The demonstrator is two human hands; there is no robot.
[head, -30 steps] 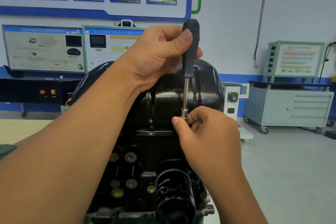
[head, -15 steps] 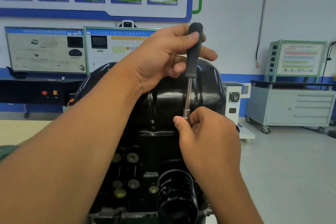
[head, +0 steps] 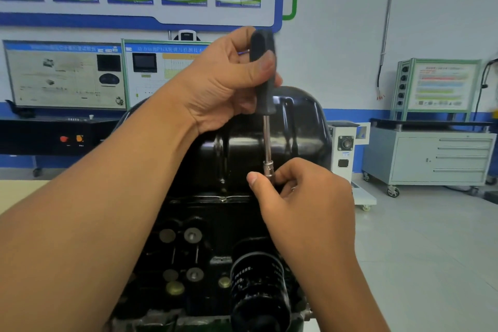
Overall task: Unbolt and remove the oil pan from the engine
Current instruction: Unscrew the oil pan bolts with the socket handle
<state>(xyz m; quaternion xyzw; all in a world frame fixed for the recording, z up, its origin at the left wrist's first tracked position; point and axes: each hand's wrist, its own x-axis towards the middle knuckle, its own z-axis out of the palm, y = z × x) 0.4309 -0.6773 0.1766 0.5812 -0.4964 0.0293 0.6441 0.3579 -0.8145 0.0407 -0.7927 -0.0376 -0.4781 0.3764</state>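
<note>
The oil pan (head: 283,127) sits on top of the engine (head: 204,226), which stands upside down in the near middle of the scene, so the pan is the black rounded dome on the far side of both hands. Its flange meets the engine block along a thin horizontal seam, just below the fingers of the right hand.

The relation that matters here is the axis of the nut driver (head: 265,105). It stands almost upright, the black handle high and the steel shaft going straight down to the socket, which is at the near edge of the pan flange. The bolt itself is hidden under the socket and the fingers, so I cannot tell how far it is out.

The left hand (head: 223,83) is the upper one; its fingers and thumb are curled around the handle and grip it. The right hand (head: 293,197) is the lower one and nearer to the flange; its thumb and fingers pinch the socket end of the shaft, keeping it on the bolt.

In my judgement, the coming move is a turn about this vertical axis: the left hand gives the rotation, the right hand only guides. If the shaft leans away from the vertical, the socket may slip off the bolt head. The pan looks seated on the block, so the removal is not yet near.
</note>
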